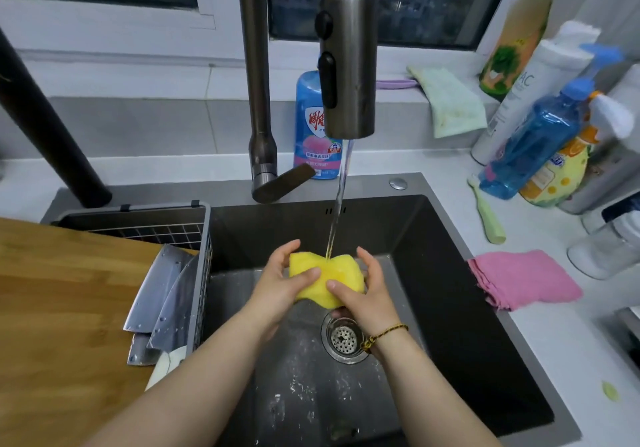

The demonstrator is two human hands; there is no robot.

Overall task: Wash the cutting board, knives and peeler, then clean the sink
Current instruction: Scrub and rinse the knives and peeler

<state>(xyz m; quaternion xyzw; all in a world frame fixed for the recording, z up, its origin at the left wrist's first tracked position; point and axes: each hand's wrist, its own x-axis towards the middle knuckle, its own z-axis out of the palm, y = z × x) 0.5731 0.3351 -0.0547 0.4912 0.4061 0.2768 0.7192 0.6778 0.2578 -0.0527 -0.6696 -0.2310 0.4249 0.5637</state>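
Observation:
A yellow sponge (325,278) sits between both my hands over the dark sink (450,273), under the stream of water running from the faucet head (348,65). My left hand (277,287) grips its left side and my right hand (367,294) grips its right side. The wooden cutting board (62,308) lies at the left. Two wet cleaver knives (166,301) lean on the board's right edge against the wire drain basket (204,259). A white handle (166,367) lies below the blades. White specks cover the sink floor around the drain strainer (344,341).
A blue dish-soap bottle (311,124) stands behind the faucet. Spray and cleaner bottles (540,134) crowd the right back corner. On the right counter lie a pink cloth (523,278) and a pale green brush (488,214). A green cloth (450,103) hangs on the sill.

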